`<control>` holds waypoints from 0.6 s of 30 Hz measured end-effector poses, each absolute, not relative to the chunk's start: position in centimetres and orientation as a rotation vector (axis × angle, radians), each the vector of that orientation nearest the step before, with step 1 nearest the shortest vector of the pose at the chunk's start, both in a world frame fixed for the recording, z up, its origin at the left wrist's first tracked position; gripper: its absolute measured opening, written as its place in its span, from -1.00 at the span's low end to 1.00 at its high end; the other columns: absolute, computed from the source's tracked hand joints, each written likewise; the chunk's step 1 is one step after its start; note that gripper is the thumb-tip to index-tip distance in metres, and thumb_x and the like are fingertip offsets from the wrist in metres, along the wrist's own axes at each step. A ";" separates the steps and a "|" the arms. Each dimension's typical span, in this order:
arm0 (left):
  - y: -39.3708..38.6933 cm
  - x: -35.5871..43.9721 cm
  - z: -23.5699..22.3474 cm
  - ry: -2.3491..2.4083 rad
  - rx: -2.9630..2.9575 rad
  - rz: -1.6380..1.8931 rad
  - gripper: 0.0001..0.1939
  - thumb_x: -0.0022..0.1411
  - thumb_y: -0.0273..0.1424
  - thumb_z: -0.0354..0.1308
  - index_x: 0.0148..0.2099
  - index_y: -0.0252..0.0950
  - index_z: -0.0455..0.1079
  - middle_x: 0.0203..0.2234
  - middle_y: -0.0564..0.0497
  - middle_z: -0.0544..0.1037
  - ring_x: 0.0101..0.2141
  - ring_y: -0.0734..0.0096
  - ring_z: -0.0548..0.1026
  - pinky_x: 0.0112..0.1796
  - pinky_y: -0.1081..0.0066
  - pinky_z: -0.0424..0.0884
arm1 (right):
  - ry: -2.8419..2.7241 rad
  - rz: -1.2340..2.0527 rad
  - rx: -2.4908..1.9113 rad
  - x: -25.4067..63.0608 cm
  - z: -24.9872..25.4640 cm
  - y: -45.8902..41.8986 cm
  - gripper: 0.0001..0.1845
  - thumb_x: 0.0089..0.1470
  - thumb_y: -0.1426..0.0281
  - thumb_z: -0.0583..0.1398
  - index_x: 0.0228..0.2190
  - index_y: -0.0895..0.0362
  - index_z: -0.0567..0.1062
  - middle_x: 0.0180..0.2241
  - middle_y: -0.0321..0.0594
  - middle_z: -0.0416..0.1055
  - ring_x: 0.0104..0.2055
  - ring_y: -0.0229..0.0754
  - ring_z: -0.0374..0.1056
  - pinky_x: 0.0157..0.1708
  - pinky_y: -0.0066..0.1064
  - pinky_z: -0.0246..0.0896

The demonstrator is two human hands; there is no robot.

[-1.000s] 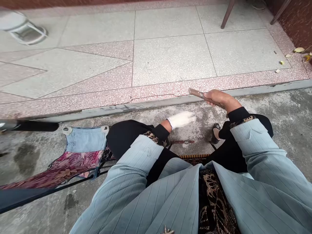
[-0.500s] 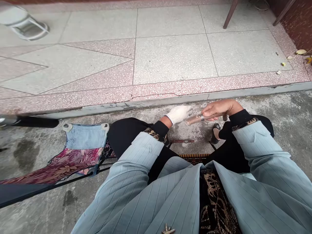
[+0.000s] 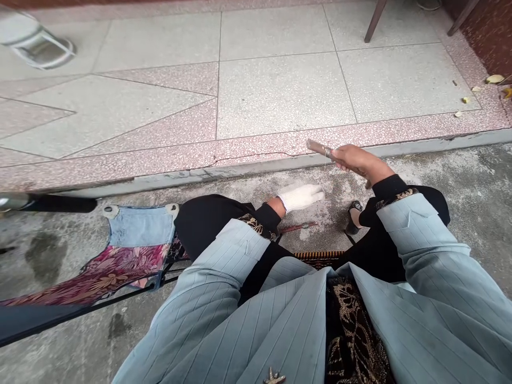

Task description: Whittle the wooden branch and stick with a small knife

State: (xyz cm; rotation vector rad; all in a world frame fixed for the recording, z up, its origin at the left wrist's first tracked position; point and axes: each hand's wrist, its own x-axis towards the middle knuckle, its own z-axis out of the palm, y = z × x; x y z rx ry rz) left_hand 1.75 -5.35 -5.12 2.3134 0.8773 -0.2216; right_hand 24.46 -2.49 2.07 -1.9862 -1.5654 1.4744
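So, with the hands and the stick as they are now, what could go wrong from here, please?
The brown stick in the right hand points out above the gloved left hand in the view, so a slip might knock those fingers. A thin strand seems to hang from the stick and could snag. The right hand is bare, so the stick may chafe it.

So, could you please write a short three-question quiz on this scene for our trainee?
1. Which hand wears the white glove?
2. True or false: the right hand holds nothing.
3. What pattern is on the cloth joined to the denim panel: A checked, B floral, C striped?

Key:
1. The left hand.
2. False; it holds a brown rod.
3. B.
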 end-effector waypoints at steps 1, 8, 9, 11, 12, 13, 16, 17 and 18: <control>-5.4 1.9 -5.5 0.886 2.299 -0.221 -0.59 0.55 -0.16 -0.11 -0.15 -0.26 0.47 -0.23 -0.10 0.64 -0.25 0.23 0.56 -0.23 0.32 0.34 | -1.492 1.509 -1.903 24.8 2.5 -2.5 -0.61 0.53 0.26 0.06 -0.35 0.18 0.42 -0.46 -0.19 0.39 -0.53 -0.29 0.23 -0.48 -0.44 0.20; -4.2 1.8 -4.9 1.037 2.283 -0.184 -0.58 0.57 -0.21 -0.16 -0.03 -0.29 0.49 -0.18 -0.14 0.65 -0.16 0.16 0.59 -0.15 0.31 0.37 | -1.425 1.836 -1.234 27.0 3.6 -3.9 -0.42 0.19 -0.10 0.36 -0.38 0.21 0.49 -0.53 -0.21 0.37 -0.56 -0.31 0.23 -0.59 -0.50 0.17; -4.1 1.7 -4.6 1.057 2.289 -0.194 -0.58 0.57 -0.22 -0.16 -0.02 -0.29 0.50 -0.17 -0.13 0.66 -0.15 0.16 0.60 -0.15 0.31 0.38 | -1.479 1.879 -1.167 27.2 3.7 -4.1 -0.38 0.14 -0.14 0.38 -0.38 0.21 0.49 -0.52 -0.22 0.38 -0.55 -0.31 0.24 -0.58 -0.50 0.20; -3.8 1.7 -4.2 1.072 2.293 -0.206 -0.56 0.58 -0.22 -0.17 -0.02 -0.28 0.51 -0.17 -0.11 0.67 -0.17 0.16 0.60 -0.15 0.30 0.39 | -1.570 1.950 -1.058 27.5 3.9 -4.5 -0.35 0.13 -0.17 0.38 -0.39 0.20 0.48 -0.52 -0.24 0.38 -0.54 -0.32 0.25 -0.55 -0.50 0.22; -3.7 1.6 -4.2 1.071 2.296 -0.201 -0.56 0.58 -0.22 -0.18 -0.02 -0.27 0.52 -0.17 -0.10 0.67 -0.17 0.17 0.60 -0.16 0.30 0.39 | -1.604 1.985 -1.011 27.6 4.0 -4.6 -0.36 0.17 -0.16 0.36 -0.38 0.21 0.48 -0.51 -0.26 0.37 -0.54 -0.33 0.25 -0.54 -0.50 0.22; -3.6 1.6 -4.2 1.076 2.304 -0.193 -0.56 0.58 -0.23 -0.17 -0.01 -0.27 0.52 -0.16 -0.10 0.67 -0.17 0.18 0.60 -0.15 0.31 0.40 | -1.638 2.026 -0.964 27.6 4.0 -4.7 -0.37 0.21 -0.15 0.34 -0.36 0.21 0.48 -0.51 -0.28 0.36 -0.54 -0.34 0.24 -0.54 -0.50 0.21; -3.1 1.3 -4.2 1.118 2.340 -0.172 -0.61 0.57 -0.28 -0.13 0.05 -0.26 0.53 -0.09 -0.10 0.68 -0.12 0.22 0.62 -0.12 0.35 0.42 | -1.792 2.224 -0.842 27.3 3.8 -4.8 -0.36 0.26 -0.15 0.29 -0.32 0.23 0.48 -0.51 -0.31 0.36 -0.55 -0.37 0.23 -0.51 -0.49 0.20; -3.0 1.1 -4.2 1.132 2.349 -0.174 -0.61 0.57 -0.30 -0.12 0.06 -0.27 0.53 -0.08 -0.11 0.68 -0.10 0.22 0.62 -0.11 0.36 0.42 | -1.868 2.309 -0.828 27.0 3.7 -4.8 -0.35 0.26 -0.17 0.28 -0.34 0.23 0.48 -0.50 -0.30 0.36 -0.55 -0.36 0.23 -0.50 -0.49 0.21; -2.8 1.0 -4.1 1.150 2.353 -0.184 -0.61 0.57 -0.30 -0.11 0.06 -0.28 0.53 -0.07 -0.12 0.68 -0.08 0.21 0.62 -0.10 0.36 0.42 | -1.952 2.385 -0.842 26.6 3.4 -4.8 -0.34 0.26 -0.18 0.28 -0.37 0.23 0.47 -0.51 -0.30 0.36 -0.54 -0.36 0.23 -0.49 -0.48 0.21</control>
